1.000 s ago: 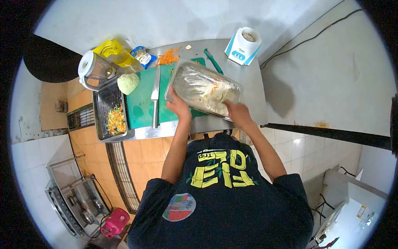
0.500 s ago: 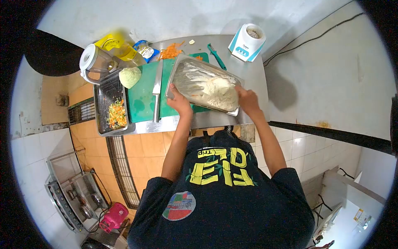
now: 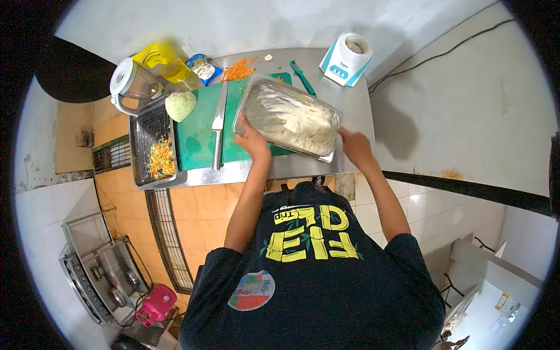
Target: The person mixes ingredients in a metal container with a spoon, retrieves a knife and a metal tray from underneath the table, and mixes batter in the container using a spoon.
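Observation:
A rectangular metal pan (image 3: 252,105) sits at a slant over the green cutting board (image 3: 195,137). Pale, thick batter (image 3: 306,125) with a few orange bits is heaped toward its right end. My left hand (image 3: 254,143) grips the pan's near left edge, thumb over the rim. At the right end, my right hand (image 3: 357,149) has curled fingers against or just beside the rim; whether they hold anything is hidden. A large knife (image 3: 219,122) lies on the board left of the pan. Behind it are shredded carrot (image 3: 240,69) and a green-handled peeler (image 3: 303,78).
To the left, a black tray (image 3: 139,157) holds chopped vegetables (image 3: 161,157). A piece of cabbage (image 3: 181,105) rests between tray and board. Behind stand a blender jug (image 3: 131,87), a yellow oil pouch (image 3: 166,63) and a blue packet (image 3: 204,70). A blender base (image 3: 346,60) stands back right.
My right hand has drawn back from inside the pan to its right rim, moving slightly right and down. My left hand keeps its grip; the pan stays nearly in place.

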The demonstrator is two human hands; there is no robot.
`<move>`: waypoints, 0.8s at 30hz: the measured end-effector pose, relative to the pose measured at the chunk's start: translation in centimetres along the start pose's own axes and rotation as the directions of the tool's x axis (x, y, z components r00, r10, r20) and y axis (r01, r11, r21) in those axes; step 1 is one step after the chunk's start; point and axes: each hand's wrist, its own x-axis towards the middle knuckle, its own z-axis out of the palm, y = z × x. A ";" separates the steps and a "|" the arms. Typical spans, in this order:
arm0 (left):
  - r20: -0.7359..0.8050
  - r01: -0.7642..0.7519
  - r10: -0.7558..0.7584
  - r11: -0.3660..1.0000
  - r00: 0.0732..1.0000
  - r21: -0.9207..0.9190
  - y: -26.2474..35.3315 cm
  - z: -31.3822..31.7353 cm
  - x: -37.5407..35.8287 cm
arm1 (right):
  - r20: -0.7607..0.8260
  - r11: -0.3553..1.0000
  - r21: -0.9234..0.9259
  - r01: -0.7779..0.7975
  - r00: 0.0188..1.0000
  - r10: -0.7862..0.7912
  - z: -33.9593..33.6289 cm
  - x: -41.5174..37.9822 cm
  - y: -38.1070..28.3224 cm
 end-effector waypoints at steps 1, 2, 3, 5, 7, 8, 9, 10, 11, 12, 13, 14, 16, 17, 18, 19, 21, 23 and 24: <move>-0.012 -0.020 0.020 1.000 1.000 -0.020 -0.2 0.1 0.3 | 0.053 0.999 -0.025 0.022 0.998 -0.020 0.7 -1.3 0.4; -0.026 -0.040 0.039 0.999 0.999 -0.033 -0.6 0.1 0.5 | 0.127 0.999 -0.030 0.036 0.991 -0.032 1.1 -2.3 -0.2; -0.039 -0.057 0.055 0.998 0.998 -0.040 -1.0 -0.1 0.6 | 0.103 0.998 0.016 0.059 0.993 -0.061 1.2 -2.1 -1.5; -0.044 -0.057 0.057 0.998 0.997 -0.016 0.0 -0.1 0.1 | 0.051 0.989 0.116 0.088 0.994 -0.095 1.6 -1.6 -4.4; -0.041 -0.058 0.058 0.998 0.997 0.012 0.0 -0.2 -0.1 | -0.061 0.994 0.079 0.074 0.996 -0.069 2.2 1.0 -4.2; -0.037 -0.060 0.061 0.998 0.997 0.028 -0.4 -0.3 0.0 | -0.105 0.999 0.030 0.034 0.994 -0.030 2.1 2.4 -3.5; -0.033 -0.063 0.064 0.997 0.997 0.040 -0.5 -0.2 0.2 | -0.154 1.000 -0.020 -0.009 0.988 0.005 1.9 3.1 -2.9; -0.038 -0.055 0.056 0.998 0.998 0.022 -0.1 0.0 0.1 | -0.099 0.998 -0.049 -0.031 0.995 0.026 1.6 2.6 -1.7; -0.044 -0.045 0.045 0.999 0.998 0.004 0.2 0.0 -0.2 | -0.043 0.995 -0.081 -0.052 0.998 0.049 1.2 1.5 -0.5; -0.054 -0.035 0.034 0.999 0.998 -0.014 0.6 0.1 -0.2 | 0.014 0.991 -0.114 -0.068 0.997 0.070 1.0 0.6 0.1; -0.060 -0.043 0.041 0.999 0.997 -0.032 0.7 0.2 0.0 | 0.040 0.998 -0.064 -0.025 0.999 0.028 0.9 -0.4 -0.4; -0.066 -0.048 0.045 0.998 0.997 -0.043 0.7 0.0 0.1 | 0.070 1.000 -0.008 0.014 0.997 -0.013 1.1 -1.9 -1.2; -0.046 -0.049 0.047 0.998 0.998 -0.034 0.7 -0.5 -0.1 | 0.016 0.988 0.132 0.082 0.996 -0.085 1.8 -2.5 -3.5; -0.023 -0.049 0.049 0.999 0.999 -0.021 0.8 -0.6 -0.1 | -0.043 0.986 0.126 0.113 0.993 -0.108 2.0 -1.7 -4.0; -0.002 -0.054 0.054 0.998 0.999 -0.010 0.9 -0.6 0.0 | -0.106 0.982 0.117 0.147 0.985 -0.135 2.0 -0.1 -4.2; -0.018 -0.062 0.062 0.998 0.998 0.011 0.7 -0.7 -0.1 | -0.171 0.978 0.108 0.181 0.972 -0.161 2.1 1.5 -4.2; -0.045 -0.080 0.081 0.996 0.996 0.044 0.2 -0.3 -0.1 | -0.180 0.994 0.008 0.112 0.978 -0.109 1.9 3.0 -2.2; -0.052 -0.033 0.034 0.999 0.998 0.015 0.4 -0.4 -0.1 | -0.145 0.998 -0.034 0.054 0.988 -0.058 0.0 2.4 -0.5; -0.061 -0.010 0.010 1.000 0.998 -0.001 0.5 -0.4 0.0 | -0.064 0.996 -0.085 0.013 0.998 -0.019 0.7 1.2 0.3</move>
